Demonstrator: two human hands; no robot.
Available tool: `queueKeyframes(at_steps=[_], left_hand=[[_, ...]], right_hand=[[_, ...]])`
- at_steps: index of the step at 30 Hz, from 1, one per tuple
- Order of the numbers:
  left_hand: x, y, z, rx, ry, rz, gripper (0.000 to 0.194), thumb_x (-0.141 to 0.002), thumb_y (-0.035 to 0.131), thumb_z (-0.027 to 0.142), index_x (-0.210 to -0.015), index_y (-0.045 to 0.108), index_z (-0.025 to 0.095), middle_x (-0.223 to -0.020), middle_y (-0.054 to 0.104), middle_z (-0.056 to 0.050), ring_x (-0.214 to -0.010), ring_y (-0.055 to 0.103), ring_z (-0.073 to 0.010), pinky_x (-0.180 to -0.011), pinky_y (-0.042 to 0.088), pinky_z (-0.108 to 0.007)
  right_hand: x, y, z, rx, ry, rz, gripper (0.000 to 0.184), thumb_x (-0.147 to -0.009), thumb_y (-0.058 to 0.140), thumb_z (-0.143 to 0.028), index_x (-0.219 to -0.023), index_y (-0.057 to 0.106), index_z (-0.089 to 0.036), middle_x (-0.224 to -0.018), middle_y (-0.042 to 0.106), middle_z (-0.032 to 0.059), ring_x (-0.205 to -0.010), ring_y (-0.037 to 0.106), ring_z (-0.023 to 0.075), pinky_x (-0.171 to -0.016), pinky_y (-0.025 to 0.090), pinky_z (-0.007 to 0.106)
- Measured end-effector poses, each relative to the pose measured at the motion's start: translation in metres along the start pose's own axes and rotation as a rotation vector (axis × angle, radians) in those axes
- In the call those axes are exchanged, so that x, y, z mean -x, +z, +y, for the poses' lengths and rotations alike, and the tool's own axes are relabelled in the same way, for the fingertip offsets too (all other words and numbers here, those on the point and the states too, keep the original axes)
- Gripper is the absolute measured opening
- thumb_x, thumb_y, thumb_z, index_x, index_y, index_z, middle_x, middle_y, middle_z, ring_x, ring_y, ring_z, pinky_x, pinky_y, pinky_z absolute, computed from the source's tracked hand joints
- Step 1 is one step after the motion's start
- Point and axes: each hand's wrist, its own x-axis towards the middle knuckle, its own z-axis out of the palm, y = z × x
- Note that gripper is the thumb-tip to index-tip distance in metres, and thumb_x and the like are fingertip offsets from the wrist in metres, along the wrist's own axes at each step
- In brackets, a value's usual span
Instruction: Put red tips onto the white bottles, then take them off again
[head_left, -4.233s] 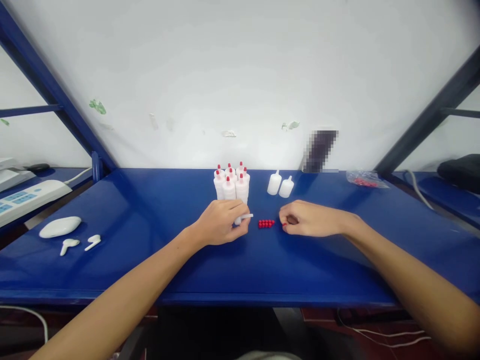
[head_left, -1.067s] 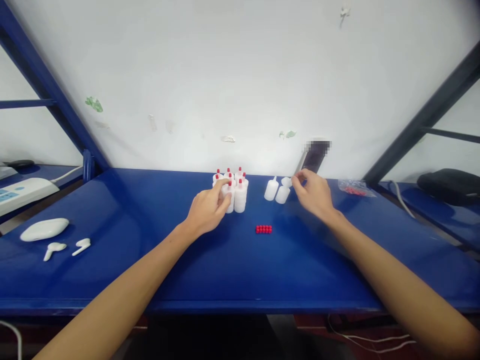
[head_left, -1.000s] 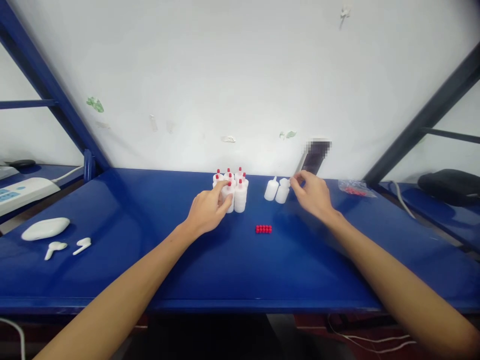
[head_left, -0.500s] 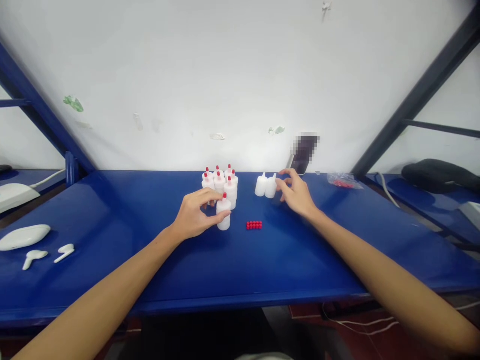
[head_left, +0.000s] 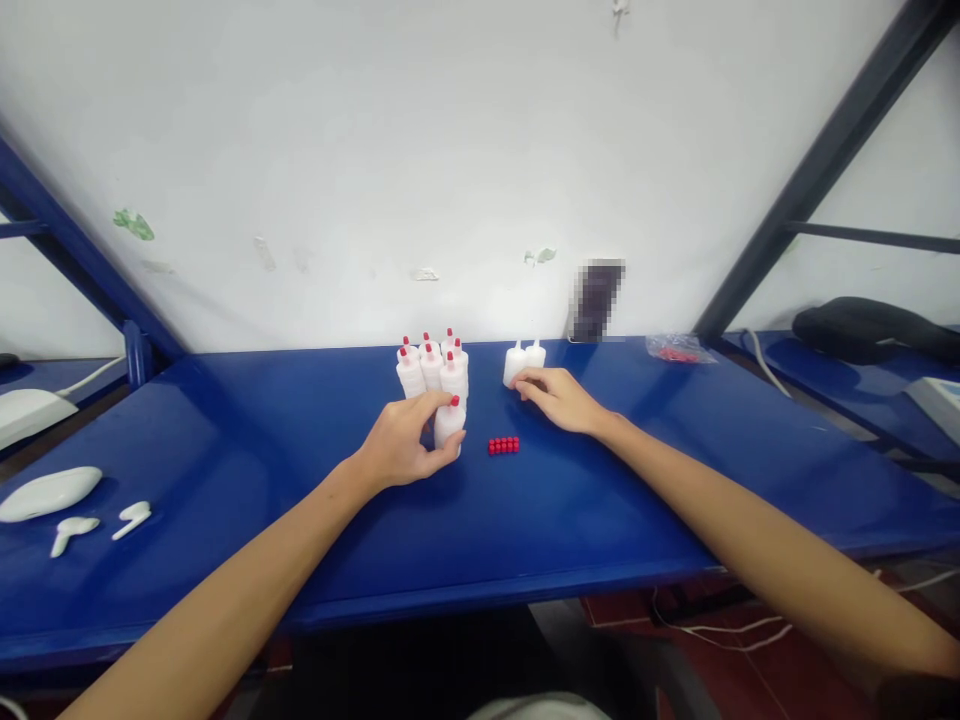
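Observation:
My left hand (head_left: 412, 438) is closed around a white squeeze bottle (head_left: 449, 424) with a red cap, its thumb low on the body and a finger near the cap. Behind it stand several capped squeeze bottles (head_left: 430, 370) in a tight cluster. My right hand (head_left: 559, 398) reaches in from the right with its fingertips drawn together, and I see nothing between them. Those fingers are in front of two uncapped squeeze bottles (head_left: 513, 364), hiding the lower part of the right one; whether they touch is unclear. Several loose red caps (head_left: 503, 445) stand in neat rows between the hands.
A white earbud case (head_left: 51, 493) and two earbuds (head_left: 73, 532) lie at the left of the blue table (head_left: 420, 560). A clear bag (head_left: 679, 350) with red pieces lies at the back right. A phone (head_left: 597, 300) leans on the wall. White power strips stand on the left.
The right hand has set a third uncapped bottle's place aside and drawn in, moving left before the pair. My left hand has brought a capped bottle forward from the cluster. The view has turned right.

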Motion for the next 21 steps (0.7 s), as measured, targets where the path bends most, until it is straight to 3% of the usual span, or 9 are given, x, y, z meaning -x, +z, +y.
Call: queueKeyframes(at_steps=[4, 7, 12, 17, 21], left_hand=[[-0.001, 0.003, 0.009, 0.133, -0.111, -0.211, 0.033, -0.089, 0.049, 0.029, -0.119, 0.047, 0.018, -0.082, 0.067, -0.001, -0.061, 0.061, -0.0137, -0.059, 0.048, -0.025], [-0.004, 0.005, 0.014, 0.168, -0.130, -0.295, 0.034, -0.091, 0.044, 0.025, -0.125, 0.045, 0.019, -0.094, 0.068, -0.003, -0.073, 0.064, -0.0149, -0.067, 0.049, -0.025], [-0.006, 0.005, 0.017, 0.174, -0.125, -0.336, 0.033, -0.093, 0.043, 0.024, -0.125, 0.047, 0.019, -0.109, 0.067, -0.006, -0.092, 0.066, -0.0177, -0.080, 0.050, -0.027], [-0.008, 0.006, 0.016, 0.086, -0.185, -0.325, 0.029, -0.095, 0.045, 0.033, -0.121, 0.051, 0.021, -0.106, 0.069, -0.004, -0.088, 0.067, -0.0191, -0.076, 0.049, -0.028], [-0.008, 0.007, 0.014, 0.053, -0.202, -0.339, 0.028, -0.098, 0.046, 0.041, -0.118, 0.052, 0.022, -0.098, 0.069, -0.001, -0.080, 0.066, -0.0178, -0.068, 0.046, -0.027]], right_hand=[[-0.006, 0.001, 0.008, 0.005, -0.014, -0.007, 0.033, -0.096, 0.042, -0.033, -0.098, 0.070, -0.015, -0.079, 0.069, 0.0036, -0.069, 0.060, 0.0158, -0.069, 0.042, 0.027], [-0.007, 0.003, 0.011, 0.015, -0.029, 0.030, 0.032, -0.096, 0.043, -0.032, -0.099, 0.071, -0.016, -0.083, 0.071, 0.0044, -0.072, 0.063, 0.0168, -0.071, 0.044, 0.028], [-0.008, 0.005, 0.013, 0.025, -0.057, 0.093, 0.034, -0.097, 0.044, -0.034, -0.101, 0.073, -0.017, -0.100, 0.074, 0.0067, -0.085, 0.066, 0.0201, -0.079, 0.046, 0.031], [-0.004, 0.007, 0.008, -0.014, -0.044, 0.147, 0.032, -0.093, 0.053, -0.043, -0.091, 0.073, -0.019, -0.079, 0.072, 0.0022, -0.063, 0.060, 0.0150, -0.064, 0.044, 0.027], [0.010, 0.009, -0.007, 0.050, -0.109, 0.383, 0.031, -0.078, 0.070, -0.049, -0.087, 0.070, -0.019, -0.061, 0.062, -0.0014, -0.051, 0.050, 0.0120, -0.056, 0.040, 0.026]])
